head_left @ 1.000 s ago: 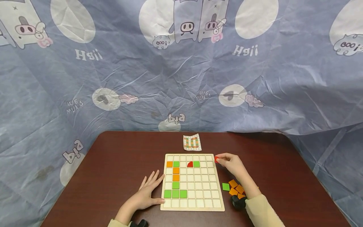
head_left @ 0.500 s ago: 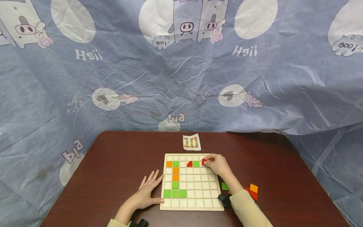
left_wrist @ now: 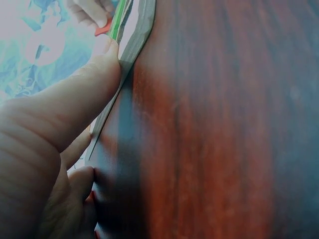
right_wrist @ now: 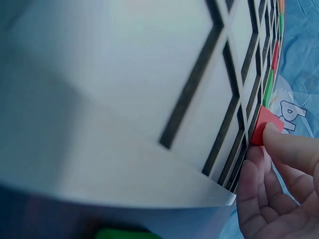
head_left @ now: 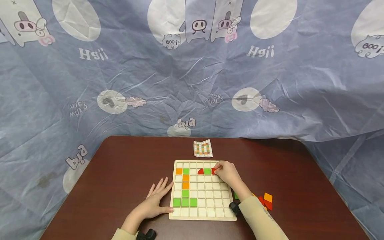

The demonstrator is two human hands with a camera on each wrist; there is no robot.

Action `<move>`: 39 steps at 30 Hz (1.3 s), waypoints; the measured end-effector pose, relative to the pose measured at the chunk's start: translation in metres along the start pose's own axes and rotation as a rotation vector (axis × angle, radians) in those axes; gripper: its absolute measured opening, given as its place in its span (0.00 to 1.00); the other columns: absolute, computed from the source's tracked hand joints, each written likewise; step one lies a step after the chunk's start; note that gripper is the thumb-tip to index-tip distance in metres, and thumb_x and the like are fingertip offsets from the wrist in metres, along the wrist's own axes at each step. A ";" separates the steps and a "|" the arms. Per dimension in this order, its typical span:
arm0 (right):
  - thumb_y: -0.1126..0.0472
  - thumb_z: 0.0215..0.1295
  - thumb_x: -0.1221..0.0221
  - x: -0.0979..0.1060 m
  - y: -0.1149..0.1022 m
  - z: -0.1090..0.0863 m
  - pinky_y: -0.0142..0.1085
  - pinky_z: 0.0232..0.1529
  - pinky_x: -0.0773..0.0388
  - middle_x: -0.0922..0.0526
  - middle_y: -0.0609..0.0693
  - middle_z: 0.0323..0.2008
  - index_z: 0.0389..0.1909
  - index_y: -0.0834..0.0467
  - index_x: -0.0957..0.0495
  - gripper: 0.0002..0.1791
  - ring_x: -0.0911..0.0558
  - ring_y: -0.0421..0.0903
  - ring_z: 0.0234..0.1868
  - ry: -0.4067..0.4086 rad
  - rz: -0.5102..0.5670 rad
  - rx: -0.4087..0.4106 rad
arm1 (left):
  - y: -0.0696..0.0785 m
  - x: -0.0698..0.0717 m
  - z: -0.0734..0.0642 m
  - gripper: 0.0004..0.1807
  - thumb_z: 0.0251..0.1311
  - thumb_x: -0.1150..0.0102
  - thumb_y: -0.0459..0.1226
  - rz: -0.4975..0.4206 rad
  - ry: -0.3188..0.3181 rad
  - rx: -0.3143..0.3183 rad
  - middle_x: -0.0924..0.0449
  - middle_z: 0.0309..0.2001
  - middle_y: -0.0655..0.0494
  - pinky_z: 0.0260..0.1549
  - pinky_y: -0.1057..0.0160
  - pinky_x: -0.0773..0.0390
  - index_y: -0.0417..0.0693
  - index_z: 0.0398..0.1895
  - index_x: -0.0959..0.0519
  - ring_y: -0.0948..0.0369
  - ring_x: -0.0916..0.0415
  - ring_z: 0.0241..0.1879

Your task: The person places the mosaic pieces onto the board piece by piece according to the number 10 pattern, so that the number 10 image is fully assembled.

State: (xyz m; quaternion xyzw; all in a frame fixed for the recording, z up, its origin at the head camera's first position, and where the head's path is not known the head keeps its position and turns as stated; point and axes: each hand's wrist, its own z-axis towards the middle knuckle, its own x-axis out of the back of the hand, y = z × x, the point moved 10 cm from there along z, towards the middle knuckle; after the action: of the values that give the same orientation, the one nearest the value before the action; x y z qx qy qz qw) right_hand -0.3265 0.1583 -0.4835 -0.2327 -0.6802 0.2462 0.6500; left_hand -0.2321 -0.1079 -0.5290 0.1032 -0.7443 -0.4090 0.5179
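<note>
A pale wooden grid board (head_left: 209, 194) lies on the dark table, with green, orange and red tiles in some cells. My right hand (head_left: 228, 173) pinches a red tile (right_wrist: 265, 125) between thumb and fingers. In the head view that tile is over the second row, just right of a green tile (head_left: 207, 171). A red quarter-circle tile (head_left: 200, 171) sits left of that green one. My left hand (head_left: 153, 202) lies with spread fingers at the board's left edge, thumb (left_wrist: 102, 67) and fingertips right at its rim.
A small printed pattern card (head_left: 203, 148) lies behind the board. Loose orange tiles (head_left: 268, 197) and red tiles (head_left: 268, 204) lie right of the board, partly hidden by the right sleeve (head_left: 261, 216). A printed cloth (head_left: 192, 76) hangs behind the table (head_left: 135, 156).
My right hand has moved left from beyond the board's right edge, bringing the red tile over the second row beside the green tile. The left hand has stayed at the board's edge.
</note>
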 end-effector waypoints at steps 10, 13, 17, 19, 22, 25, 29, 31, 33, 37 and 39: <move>0.67 0.56 0.32 0.001 -0.001 0.003 0.33 0.29 0.26 0.19 0.47 0.23 0.28 0.59 0.16 0.02 0.24 0.41 0.25 0.048 -0.053 -0.013 | 0.001 0.001 0.001 0.53 0.54 0.31 0.51 0.015 0.012 -0.006 0.62 0.80 0.42 0.71 0.34 0.70 0.50 0.79 0.48 0.41 0.69 0.79; 0.68 0.55 0.32 0.001 -0.002 0.003 0.34 0.29 0.26 0.19 0.47 0.23 0.28 0.59 0.16 0.03 0.24 0.41 0.25 0.061 -0.069 -0.008 | 0.000 0.000 0.001 0.53 0.54 0.31 0.51 0.016 0.013 -0.007 0.63 0.80 0.42 0.71 0.34 0.70 0.51 0.79 0.48 0.42 0.69 0.79; 0.68 0.56 0.32 0.001 -0.003 0.002 0.35 0.30 0.25 0.19 0.49 0.26 0.27 0.58 0.16 0.03 0.24 0.42 0.27 0.062 -0.088 -0.003 | -0.001 0.000 0.000 0.53 0.54 0.31 0.51 0.004 0.012 -0.005 0.63 0.80 0.42 0.71 0.34 0.71 0.51 0.79 0.49 0.41 0.70 0.78; 0.68 0.56 0.33 0.001 -0.004 0.002 0.37 0.32 0.23 0.18 0.50 0.28 0.26 0.58 0.16 0.04 0.23 0.44 0.30 0.061 -0.104 0.009 | -0.001 0.000 0.000 0.53 0.54 0.30 0.51 -0.001 0.012 -0.003 0.63 0.80 0.43 0.71 0.33 0.71 0.51 0.79 0.48 0.41 0.70 0.78; 0.68 0.57 0.34 0.001 -0.007 0.001 0.40 0.34 0.22 0.16 0.52 0.31 0.25 0.57 0.15 0.05 0.21 0.46 0.32 0.059 -0.132 0.031 | -0.001 0.000 0.000 0.53 0.54 0.31 0.52 0.001 0.010 -0.002 0.63 0.80 0.43 0.71 0.34 0.71 0.51 0.79 0.48 0.41 0.70 0.78; 0.69 0.57 0.34 0.002 -0.010 -0.001 0.41 0.35 0.21 0.16 0.53 0.32 0.24 0.57 0.15 0.06 0.21 0.47 0.33 0.061 -0.152 0.041 | -0.001 0.001 0.001 0.53 0.55 0.31 0.52 0.005 0.008 -0.003 0.63 0.80 0.43 0.71 0.34 0.71 0.51 0.79 0.49 0.42 0.70 0.79; 0.69 0.57 0.34 0.003 -0.011 -0.002 0.40 0.34 0.22 0.16 0.53 0.31 0.24 0.58 0.15 0.05 0.21 0.47 0.32 0.065 -0.155 0.050 | 0.000 0.001 0.000 0.52 0.55 0.32 0.52 -0.002 0.007 -0.001 0.63 0.80 0.42 0.71 0.34 0.71 0.51 0.79 0.49 0.41 0.70 0.79; 0.68 0.57 0.33 0.003 -0.010 -0.002 0.40 0.33 0.22 0.16 0.52 0.30 0.24 0.58 0.15 0.04 0.22 0.46 0.31 0.059 -0.136 0.047 | 0.001 0.001 0.000 0.52 0.55 0.31 0.51 -0.005 0.008 -0.001 0.63 0.80 0.42 0.71 0.34 0.71 0.50 0.79 0.49 0.41 0.70 0.78; 0.67 0.58 0.33 0.003 -0.009 -0.003 0.38 0.32 0.22 0.16 0.51 0.29 0.26 0.59 0.15 0.03 0.22 0.45 0.30 0.041 -0.105 0.036 | 0.001 0.002 0.000 0.52 0.55 0.31 0.51 -0.007 0.010 -0.002 0.62 0.80 0.42 0.71 0.34 0.71 0.50 0.79 0.48 0.41 0.70 0.78; 0.62 0.62 0.34 0.010 0.000 -0.005 0.37 0.31 0.23 0.15 0.50 0.30 0.34 0.60 0.14 0.05 0.22 0.43 0.29 0.001 -0.010 -0.023 | 0.002 0.002 0.000 0.52 0.54 0.31 0.51 -0.003 0.013 -0.003 0.62 0.80 0.42 0.71 0.33 0.71 0.50 0.79 0.48 0.41 0.69 0.78; 0.60 0.63 0.36 0.017 0.005 -0.007 0.37 0.31 0.23 0.14 0.51 0.32 0.37 0.60 0.14 0.07 0.20 0.44 0.30 -0.007 0.036 -0.048 | 0.002 0.002 0.000 0.52 0.54 0.31 0.51 -0.001 0.013 -0.003 0.62 0.80 0.42 0.71 0.33 0.71 0.50 0.79 0.48 0.41 0.69 0.78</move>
State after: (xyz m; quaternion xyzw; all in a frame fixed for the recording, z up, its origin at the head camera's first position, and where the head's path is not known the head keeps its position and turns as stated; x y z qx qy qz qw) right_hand -0.3207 0.1731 -0.4736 -0.2598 -0.6839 0.2422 0.6373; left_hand -0.2326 -0.1081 -0.5265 0.1054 -0.7402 -0.4098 0.5226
